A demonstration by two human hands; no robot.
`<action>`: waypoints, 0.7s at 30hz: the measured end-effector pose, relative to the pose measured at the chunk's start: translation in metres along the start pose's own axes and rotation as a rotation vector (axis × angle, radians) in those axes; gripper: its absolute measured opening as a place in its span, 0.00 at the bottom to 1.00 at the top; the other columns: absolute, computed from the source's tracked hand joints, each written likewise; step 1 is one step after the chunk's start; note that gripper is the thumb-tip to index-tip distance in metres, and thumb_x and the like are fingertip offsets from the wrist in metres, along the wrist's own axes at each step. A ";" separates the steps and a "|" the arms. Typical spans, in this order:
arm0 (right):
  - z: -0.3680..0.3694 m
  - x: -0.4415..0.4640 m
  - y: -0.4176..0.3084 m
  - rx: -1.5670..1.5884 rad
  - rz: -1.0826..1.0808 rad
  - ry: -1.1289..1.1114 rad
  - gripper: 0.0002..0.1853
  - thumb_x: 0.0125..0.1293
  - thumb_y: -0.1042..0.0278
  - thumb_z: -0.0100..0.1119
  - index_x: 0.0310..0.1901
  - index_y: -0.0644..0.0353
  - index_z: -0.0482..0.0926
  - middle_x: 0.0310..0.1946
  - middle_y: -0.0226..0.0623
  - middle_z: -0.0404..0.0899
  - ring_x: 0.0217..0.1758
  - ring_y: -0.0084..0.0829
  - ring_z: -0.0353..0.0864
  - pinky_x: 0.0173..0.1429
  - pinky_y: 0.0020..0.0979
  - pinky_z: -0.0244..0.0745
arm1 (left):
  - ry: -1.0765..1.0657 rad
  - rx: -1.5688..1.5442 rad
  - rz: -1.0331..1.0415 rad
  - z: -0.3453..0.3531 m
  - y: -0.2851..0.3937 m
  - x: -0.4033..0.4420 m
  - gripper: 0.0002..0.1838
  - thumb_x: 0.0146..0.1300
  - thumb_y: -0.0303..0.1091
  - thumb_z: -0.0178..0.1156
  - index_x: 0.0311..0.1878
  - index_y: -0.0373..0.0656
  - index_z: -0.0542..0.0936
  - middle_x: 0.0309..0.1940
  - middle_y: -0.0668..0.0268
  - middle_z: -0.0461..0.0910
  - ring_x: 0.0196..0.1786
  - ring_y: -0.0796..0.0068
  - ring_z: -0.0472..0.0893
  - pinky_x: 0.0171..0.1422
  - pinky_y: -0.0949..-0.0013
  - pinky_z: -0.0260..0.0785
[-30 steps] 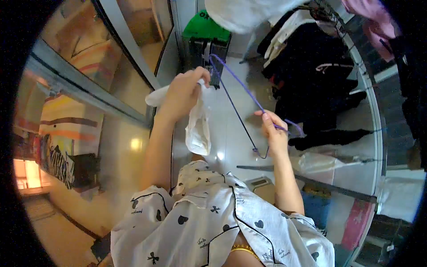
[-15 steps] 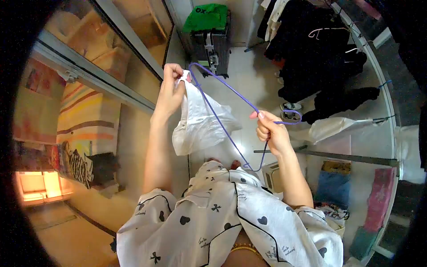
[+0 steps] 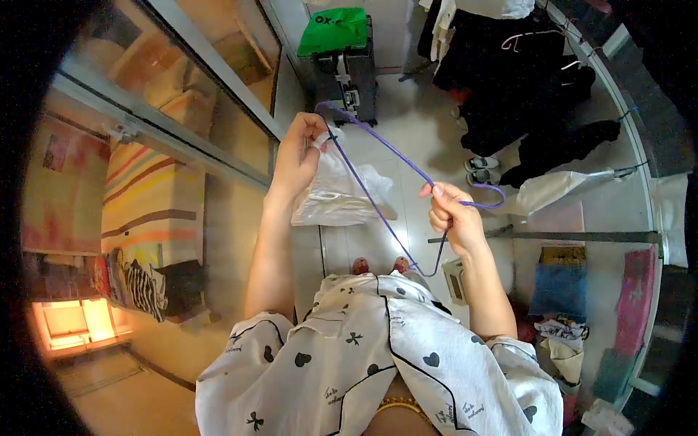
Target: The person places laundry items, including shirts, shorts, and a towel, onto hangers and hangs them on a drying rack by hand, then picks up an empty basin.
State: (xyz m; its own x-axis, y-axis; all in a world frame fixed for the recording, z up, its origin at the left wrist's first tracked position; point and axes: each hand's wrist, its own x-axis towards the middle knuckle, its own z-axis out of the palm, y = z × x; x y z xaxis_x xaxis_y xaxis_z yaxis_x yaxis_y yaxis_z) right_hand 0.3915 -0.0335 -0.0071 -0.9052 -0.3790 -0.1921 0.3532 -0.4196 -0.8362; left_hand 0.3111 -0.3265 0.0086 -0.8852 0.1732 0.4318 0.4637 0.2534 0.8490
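Observation:
My right hand (image 3: 456, 216) is closed around the neck of a purple clothes hanger (image 3: 382, 145), with the hook sticking out to the right. The hanger is turned sideways, and one end reaches up to my left hand. My left hand (image 3: 297, 156) pinches the upper edge of a thin white garment (image 3: 338, 195) close to that end. The garment hangs down behind the hanger. Its exact kind is unclear, and my fingers hide part of its edge. Whether the hanger's tip is inside the cloth cannot be made out.
A dark suitcase (image 3: 356, 83) with a green bag (image 3: 333, 30) on top stands ahead. Dark clothes (image 3: 516, 87) hang at the right, above sneakers (image 3: 481, 171) on the floor. Glass sliding panels (image 3: 218, 65) run along the left. A dark bar (image 3: 582, 237) crosses at the right.
The garment has swung, and its lower part hangs more behind the hanger. My left hand has shifted slightly right, its fingers lower over the edge. My right hand still grips the hanger.

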 end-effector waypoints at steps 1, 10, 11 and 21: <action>0.001 -0.003 0.001 -0.019 -0.031 0.020 0.14 0.72 0.58 0.51 0.42 0.62 0.78 0.14 0.16 0.50 0.15 0.14 0.46 0.21 0.23 0.39 | 0.027 0.034 0.047 0.003 0.005 -0.002 0.23 0.46 0.09 0.39 0.46 0.39 0.68 0.35 0.64 0.68 0.39 0.75 0.71 0.50 0.73 0.65; 0.018 -0.007 -0.013 -0.129 -0.261 0.134 0.15 0.70 0.56 0.55 0.38 0.63 0.79 0.15 0.17 0.52 0.16 0.14 0.47 0.22 0.24 0.40 | 0.424 0.055 0.107 0.016 -0.002 -0.005 0.23 0.53 0.16 0.55 0.54 0.40 0.68 0.51 0.61 0.72 0.54 0.70 0.74 0.62 0.66 0.66; 0.021 -0.004 -0.016 -0.112 -0.270 0.146 0.16 0.70 0.56 0.55 0.38 0.63 0.79 0.15 0.17 0.52 0.16 0.14 0.47 0.22 0.24 0.40 | 0.405 0.057 0.069 0.009 -0.018 -0.012 0.24 0.53 0.16 0.55 0.55 0.40 0.68 0.51 0.61 0.72 0.55 0.69 0.74 0.63 0.65 0.66; 0.044 0.041 -0.031 -0.012 -0.311 0.092 0.13 0.72 0.58 0.52 0.41 0.61 0.77 0.16 0.16 0.48 0.15 0.13 0.43 0.22 0.23 0.38 | -0.104 0.211 -0.441 0.021 -0.159 -0.124 0.28 0.49 0.20 0.57 0.58 0.38 0.72 0.48 0.53 0.79 0.54 0.64 0.78 0.61 0.66 0.67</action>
State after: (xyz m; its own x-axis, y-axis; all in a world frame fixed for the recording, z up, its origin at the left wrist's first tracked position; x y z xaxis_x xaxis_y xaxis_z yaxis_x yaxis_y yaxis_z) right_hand 0.3544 -0.0726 0.0335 -0.9871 -0.1578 0.0278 0.0545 -0.4936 -0.8680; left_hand 0.3475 -0.3688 -0.1865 -0.9952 0.0980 0.0038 0.0535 0.5091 0.8590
